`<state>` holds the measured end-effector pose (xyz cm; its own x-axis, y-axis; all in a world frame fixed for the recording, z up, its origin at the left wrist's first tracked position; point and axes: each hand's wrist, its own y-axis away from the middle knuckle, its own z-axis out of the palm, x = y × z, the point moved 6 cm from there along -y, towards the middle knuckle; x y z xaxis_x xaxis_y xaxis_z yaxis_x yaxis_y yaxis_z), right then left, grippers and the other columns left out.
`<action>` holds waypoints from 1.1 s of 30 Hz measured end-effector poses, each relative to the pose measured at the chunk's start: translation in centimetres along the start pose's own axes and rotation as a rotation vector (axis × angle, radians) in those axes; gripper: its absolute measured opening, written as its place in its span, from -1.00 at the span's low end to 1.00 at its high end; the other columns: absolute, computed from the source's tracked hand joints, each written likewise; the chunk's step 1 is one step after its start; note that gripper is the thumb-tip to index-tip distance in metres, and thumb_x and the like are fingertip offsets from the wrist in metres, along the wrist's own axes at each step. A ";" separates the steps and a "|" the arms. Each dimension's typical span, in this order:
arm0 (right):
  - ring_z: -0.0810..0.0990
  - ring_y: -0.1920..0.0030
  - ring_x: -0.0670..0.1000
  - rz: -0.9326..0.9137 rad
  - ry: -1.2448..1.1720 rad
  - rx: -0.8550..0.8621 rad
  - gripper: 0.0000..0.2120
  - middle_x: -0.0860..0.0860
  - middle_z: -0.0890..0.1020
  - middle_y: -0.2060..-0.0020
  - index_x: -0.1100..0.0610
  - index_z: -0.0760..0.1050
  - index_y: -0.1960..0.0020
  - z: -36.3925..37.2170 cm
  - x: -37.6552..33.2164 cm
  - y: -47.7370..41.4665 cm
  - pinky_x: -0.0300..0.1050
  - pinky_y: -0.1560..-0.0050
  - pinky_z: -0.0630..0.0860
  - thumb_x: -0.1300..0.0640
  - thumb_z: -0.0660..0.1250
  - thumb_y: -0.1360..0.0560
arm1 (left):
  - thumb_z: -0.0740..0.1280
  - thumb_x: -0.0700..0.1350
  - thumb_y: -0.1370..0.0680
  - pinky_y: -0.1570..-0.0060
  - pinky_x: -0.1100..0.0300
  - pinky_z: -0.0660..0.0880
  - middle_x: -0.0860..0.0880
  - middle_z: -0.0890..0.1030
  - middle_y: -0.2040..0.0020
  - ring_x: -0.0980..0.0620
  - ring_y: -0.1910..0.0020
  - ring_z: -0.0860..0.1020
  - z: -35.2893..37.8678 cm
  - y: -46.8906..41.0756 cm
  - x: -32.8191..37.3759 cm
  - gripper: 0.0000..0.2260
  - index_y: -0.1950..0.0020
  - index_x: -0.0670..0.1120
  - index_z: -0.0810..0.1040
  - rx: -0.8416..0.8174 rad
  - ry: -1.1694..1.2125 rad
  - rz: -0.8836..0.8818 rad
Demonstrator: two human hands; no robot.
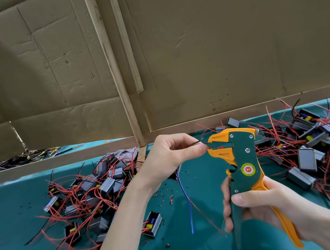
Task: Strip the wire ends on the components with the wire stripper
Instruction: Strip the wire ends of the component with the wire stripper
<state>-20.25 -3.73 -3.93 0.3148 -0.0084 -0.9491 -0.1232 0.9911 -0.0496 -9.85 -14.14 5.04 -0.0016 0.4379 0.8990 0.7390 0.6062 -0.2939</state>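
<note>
My right hand (264, 206) grips the handles of a green and orange wire stripper (239, 156), held upright above the table with its jaws pointing left. My left hand (171, 156) pinches a thin red wire (206, 144) at the jaws; a black wire end (192, 143) sticks out above the fingertips. The component on those wires is mostly hidden behind my left hand, and a blue wire (187, 198) hangs down from it.
Grey box components with red and black wires lie in a pile at the left (97, 190) and a pile at the right (317, 149). One component (152, 223) lies alone. Insulation bits (171, 199) dot the teal table (12, 212). Cardboard walls (211, 43) stand behind.
</note>
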 end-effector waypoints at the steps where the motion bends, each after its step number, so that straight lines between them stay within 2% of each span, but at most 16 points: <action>1: 0.62 0.26 0.31 -0.002 0.008 0.000 -0.82 0.34 0.57 0.27 0.25 0.58 0.15 -0.1 0.0 0.0 0.17 0.14 0.56 0.21 0.49 -0.30 | 0.42 -0.25 -0.48 0.41 0.51 0.32 0.17 0.54 0.45 0.29 0.48 0.43 0.0 0.0 0.1 -0.86 0.27 -0.10 0.60 -0.007 -0.003 0.002; 5: 0.61 0.23 0.32 -0.002 0.050 0.003 -0.73 0.34 0.57 0.24 0.25 0.56 0.13 -0.3 -0.1 0.1 0.19 0.11 0.54 0.14 0.56 -0.31 | 0.41 -0.24 -0.50 0.45 0.53 0.28 0.19 0.50 0.50 0.29 0.53 0.40 0.1 0.1 0.3 -0.83 0.29 -0.08 0.58 -0.030 -0.012 0.013; 9: 0.63 0.25 0.30 0.001 0.063 -0.005 -0.82 0.33 0.58 0.26 0.25 0.57 0.16 -0.1 -0.1 0.2 0.13 0.15 0.57 0.19 0.50 -0.32 | 0.38 -0.23 -0.52 0.46 0.54 0.27 0.21 0.48 0.52 0.29 0.54 0.39 0.2 0.2 0.4 -0.79 0.31 -0.06 0.55 -0.082 -0.027 0.002; 15: 0.62 0.25 0.30 0.043 0.141 0.010 -0.75 0.30 0.58 0.26 0.20 0.58 0.18 0.1 0.1 0.5 0.09 0.16 0.56 0.09 0.57 -0.29 | 0.38 -0.25 -0.52 0.48 0.54 0.24 0.21 0.42 0.55 0.28 0.56 0.36 -0.2 0.5 0.1 -0.73 0.36 -0.02 0.52 -0.149 -0.067 -0.027; 20: 0.59 0.43 0.21 0.055 0.144 0.076 -0.72 0.28 0.57 0.36 0.14 0.55 0.23 0.5 0.2 0.8 -0.05 0.32 0.52 0.03 0.58 -0.23 | 0.40 -0.20 -0.50 0.40 0.53 0.28 0.21 0.47 0.48 0.29 0.48 0.38 -0.5 0.5 -0.4 -0.81 0.30 -0.02 0.56 -0.182 -0.070 -0.033; 23: 0.55 0.51 0.19 0.016 0.112 0.152 -0.63 0.31 0.53 0.41 0.19 0.52 0.27 0.6 0.2 0.8 -0.02 0.36 0.51 0.00 0.61 -0.15 | 0.40 -0.08 -0.50 0.20 0.47 0.38 0.15 0.58 0.28 0.25 0.28 0.48 -0.3 0.3 -0.9 -0.94 0.16 -0.04 0.61 -0.205 0.004 -0.027; 25: 0.52 0.56 0.18 -0.016 0.082 0.195 -0.61 0.31 0.51 0.44 0.22 0.51 0.30 0.7 0.1 0.8 -0.01 0.40 0.49 0.01 0.62 -0.13 | 0.38 -0.03 -0.52 0.13 0.37 0.38 0.10 0.56 0.22 0.18 0.23 0.46 -0.2 0.2 -1.4 -0.93 0.08 -0.01 0.56 -0.217 0.072 -0.026; 27: 0.50 0.58 0.17 -0.027 0.057 0.220 -0.63 0.31 0.49 0.46 0.23 0.50 0.32 0.7 0.0 0.8 -0.02 0.45 0.47 0.02 0.60 -0.13 | 0.39 0.01 -0.52 0.14 0.27 0.34 0.06 0.57 0.22 0.11 0.25 0.42 -0.1 0.3 -2.0 -0.92 0.08 0.04 0.53 -0.230 0.192 -0.049; 29: 0.47 0.60 0.15 -0.027 0.074 0.253 -0.61 0.30 0.47 0.50 0.23 0.47 0.36 0.7 0.3 0.8 -0.07 0.49 0.43 -0.01 0.58 -0.14 | 0.37 0.06 -0.49 0.15 0.29 0.37 0.03 0.62 0.20 0.12 0.26 0.43 -0.1 0.2 -2.2 -0.89 0.12 0.04 0.59 -0.209 0.284 -0.033; 31: 0.41 0.63 0.12 -0.039 0.128 0.306 -0.55 0.25 0.41 0.54 0.24 0.38 0.42 0.3 0.6 0.8 -0.13 0.51 0.32 -0.07 0.54 -0.15 | 0.29 0.05 -0.51 0.14 0.35 0.42 0.04 0.66 0.21 0.15 0.27 0.49 -0.2 0.1 -2.7 -0.83 0.15 0.04 0.65 -0.151 0.271 -0.014; 33: 0.40 0.60 0.13 -0.038 0.124 0.306 -0.55 0.24 0.39 0.52 0.24 0.37 0.43 0.2 0.8 0.7 -0.13 0.52 0.32 -0.06 0.53 -0.17 | 0.25 0.02 -0.53 0.14 0.36 0.44 0.06 0.64 0.26 0.15 0.28 0.52 -0.2 -0.1 -3.4 -0.79 0.15 0.04 0.67 -0.122 0.223 -0.011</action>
<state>-19.89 -3.04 -4.65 0.1941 -0.0431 -0.9800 0.1812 0.9834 -0.0074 -9.82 -15.81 2.11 0.1288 0.2660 0.9553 0.8157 0.5195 -0.2546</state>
